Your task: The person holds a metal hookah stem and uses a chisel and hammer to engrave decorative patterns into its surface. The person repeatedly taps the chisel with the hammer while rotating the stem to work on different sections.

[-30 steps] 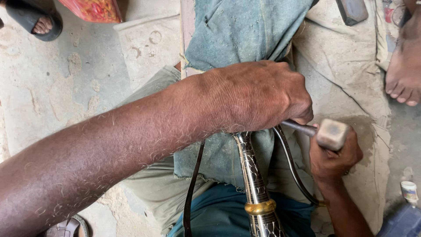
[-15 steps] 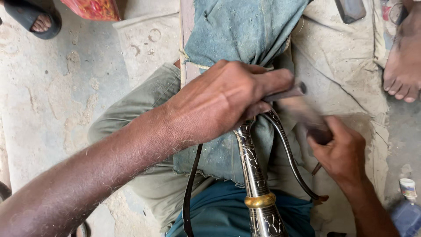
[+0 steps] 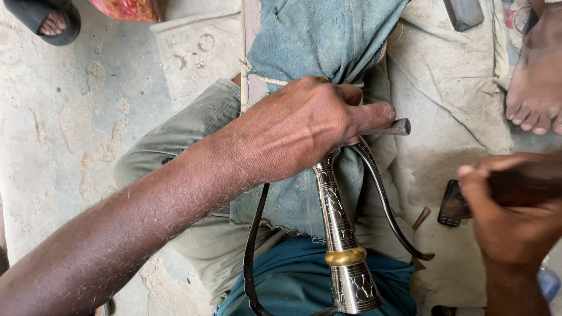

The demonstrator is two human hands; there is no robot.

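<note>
Engraved metal piece: a long silver shaft (image 3: 338, 225) with cut patterns and a brass band (image 3: 345, 256) near its lower end; it runs up from the bottom edge of the view across the person's lap, its upper end hidden under the left hand.
Left hand: the left hand (image 3: 298, 131) is clenched over the top of the shaft and around a short dark punch (image 3: 393, 127) that juts out to the right past the fingers, apparently to pin both against the cloth below.
Right hand: the right hand (image 3: 512, 216) is wrapped tight around a dark handle (image 3: 521, 186), blurred (so what its head looks like I cannot tell), well apart from the punch, at the right edge.
Curved guard bars: two thin dark bars (image 3: 383, 202) bow out on either side of the shaft.
Padding: a blue-green cloth (image 3: 319, 35) lies draped over a wooden post (image 3: 250, 52), probably cushioning the work.
Ground cover: a dirty pale sheet (image 3: 451, 105) carries a small dark phone-like object (image 3: 452, 205) near its right edge and a dark flat bar (image 3: 462, 13) at its top edge.
Others: a bare foot (image 3: 535, 88) at the right, a sandalled foot (image 3: 50, 20) top left.
Containers: none in view.
</note>
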